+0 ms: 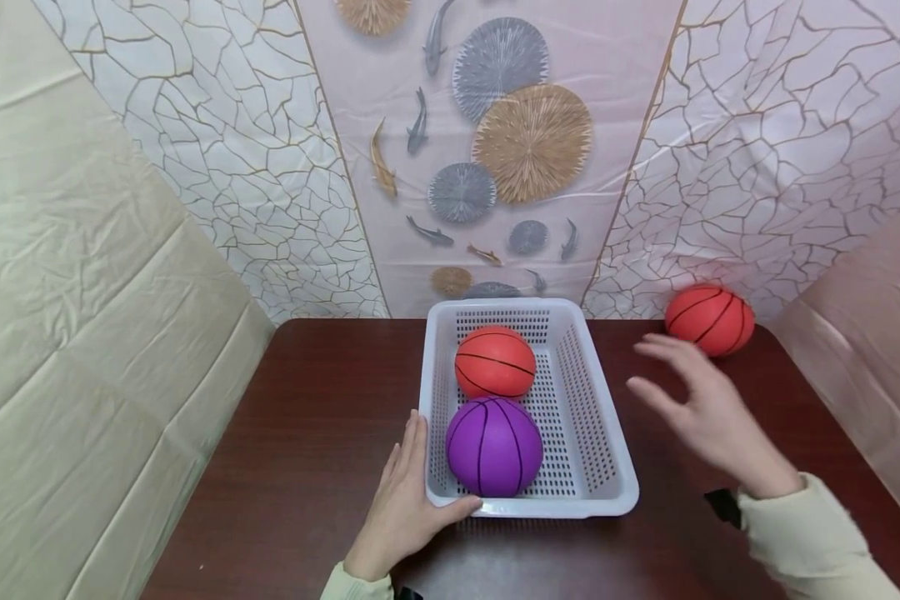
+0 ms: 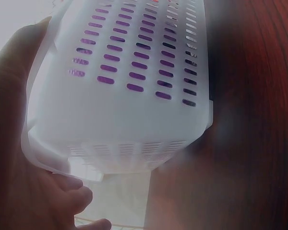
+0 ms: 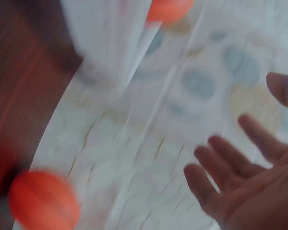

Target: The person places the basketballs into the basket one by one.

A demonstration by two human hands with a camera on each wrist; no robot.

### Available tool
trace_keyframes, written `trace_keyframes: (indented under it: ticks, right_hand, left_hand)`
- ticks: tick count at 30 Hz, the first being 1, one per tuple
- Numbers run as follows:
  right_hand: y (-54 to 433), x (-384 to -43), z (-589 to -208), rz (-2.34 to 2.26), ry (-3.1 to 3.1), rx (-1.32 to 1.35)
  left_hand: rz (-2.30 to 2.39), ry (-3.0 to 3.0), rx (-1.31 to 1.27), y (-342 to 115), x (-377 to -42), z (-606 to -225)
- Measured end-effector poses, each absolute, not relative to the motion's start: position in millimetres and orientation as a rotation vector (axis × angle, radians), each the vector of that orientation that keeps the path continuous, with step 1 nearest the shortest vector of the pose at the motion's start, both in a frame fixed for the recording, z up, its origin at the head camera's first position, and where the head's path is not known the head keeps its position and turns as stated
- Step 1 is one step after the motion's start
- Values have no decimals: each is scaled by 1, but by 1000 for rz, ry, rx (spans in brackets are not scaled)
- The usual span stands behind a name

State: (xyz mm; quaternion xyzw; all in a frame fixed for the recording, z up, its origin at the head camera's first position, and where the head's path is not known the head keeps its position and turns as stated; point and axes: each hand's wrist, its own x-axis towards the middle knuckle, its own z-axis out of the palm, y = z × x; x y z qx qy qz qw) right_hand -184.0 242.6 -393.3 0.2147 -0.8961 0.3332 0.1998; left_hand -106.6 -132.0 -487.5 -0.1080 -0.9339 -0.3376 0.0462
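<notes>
straight-fingered left grip [image 1: 399, 510] likely steadies basket [image 1: 598, 417]; spread right grip [image 1: 708, 412] hangs near red ball [image 1: 711, 318], far right corner of surface [image 1: 315, 467]

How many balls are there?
3: a round purple ball and a round red ball in the white plastic basket, another red ball near the far right corner of the dark brown table.

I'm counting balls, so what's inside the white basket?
The white basket holds a red ball and a purple ball; whatever lies directly beneath them is covered.
</notes>
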Motion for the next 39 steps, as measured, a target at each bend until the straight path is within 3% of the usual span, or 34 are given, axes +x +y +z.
trace_keyframes:
  ticks: [6,14,26,39]
  right_hand:
    - [313,-223,-392,930,-2595,180]
    - [384,-276,-425,950,-2775,-211]
    - [390,-311,-451,1085,-2819,-386]
    - [385,-319,-469,1167,-2797,-432]
  left_hand:
    - [-1042,-2849,-321,-132,-106,-486]
    - [-1035,-2853,-317,-133,-105,-487]
    - [-1021,-2836,-331,-133,-106,-488]
    - [-1018,-2841,-328,-133,-106,-488]
